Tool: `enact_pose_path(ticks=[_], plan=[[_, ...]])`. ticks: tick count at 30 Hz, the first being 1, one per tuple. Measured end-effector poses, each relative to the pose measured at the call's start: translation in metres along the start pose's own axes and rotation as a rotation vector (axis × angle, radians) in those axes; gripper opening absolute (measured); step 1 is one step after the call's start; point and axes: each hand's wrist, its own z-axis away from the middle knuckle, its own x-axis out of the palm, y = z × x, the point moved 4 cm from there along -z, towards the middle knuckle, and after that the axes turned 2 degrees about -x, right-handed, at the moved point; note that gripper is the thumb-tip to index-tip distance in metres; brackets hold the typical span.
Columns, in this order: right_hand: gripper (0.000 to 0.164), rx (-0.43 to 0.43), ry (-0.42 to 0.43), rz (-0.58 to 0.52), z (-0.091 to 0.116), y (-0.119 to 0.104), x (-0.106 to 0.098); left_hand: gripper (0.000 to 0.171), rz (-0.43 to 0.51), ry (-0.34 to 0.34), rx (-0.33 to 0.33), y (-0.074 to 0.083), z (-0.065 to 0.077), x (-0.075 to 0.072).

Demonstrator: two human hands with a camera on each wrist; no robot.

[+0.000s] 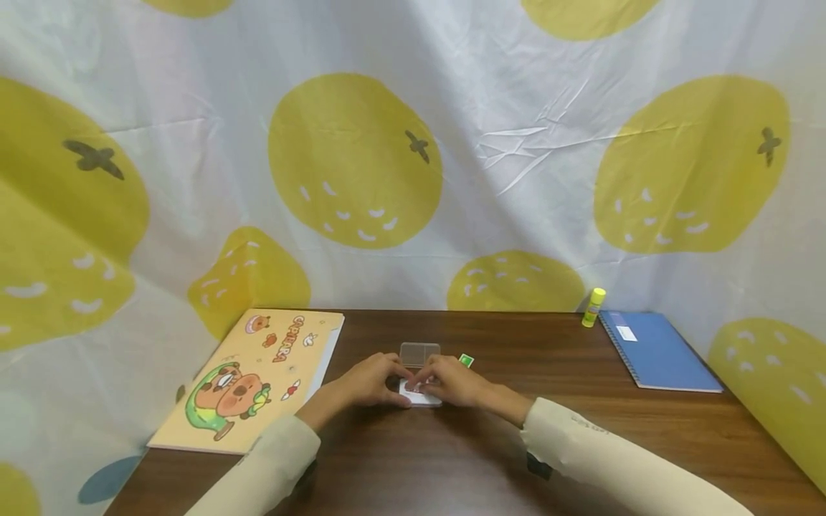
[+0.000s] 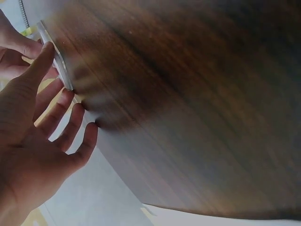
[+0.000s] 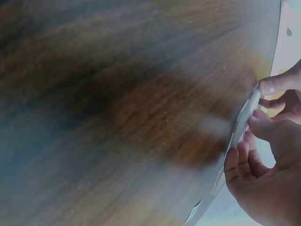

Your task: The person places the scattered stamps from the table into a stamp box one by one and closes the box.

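Note:
A small clear plastic case lies on the table in front of me, its transparent lid [image 1: 419,354] swung back. White, flat contents [image 1: 421,398], which look like a card, fill the near half. My left hand [image 1: 376,380] holds the case's left side, thumb at the near corner and index finger bent over the far side; its other fingers [image 2: 88,141] spread out beside it. Bent over the white card, my right hand [image 1: 454,381] has thumb and fingertips close together on it. The right hand [image 3: 270,160] hides part of the contact.
Just right of the case lies a small green-and-white piece [image 1: 466,360]. A cartoon capybara folder [image 1: 258,380] covers the table's left side. At the back right stand a yellow glue stick [image 1: 593,308] and, lying flat, a blue spiral notebook [image 1: 661,351]. Fruit-patterned cloth [image 1: 497,215] encloses the table.

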Motion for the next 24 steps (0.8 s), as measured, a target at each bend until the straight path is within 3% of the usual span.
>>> enact_pose_path(ticks=[24], plan=[[0.013, -0.018, 0.014, 0.010, 0.0031, 0.0015, -0.0021, 0.047, -0.006, 0.004, -0.022, -0.0024, 0.0008, -0.0001]])
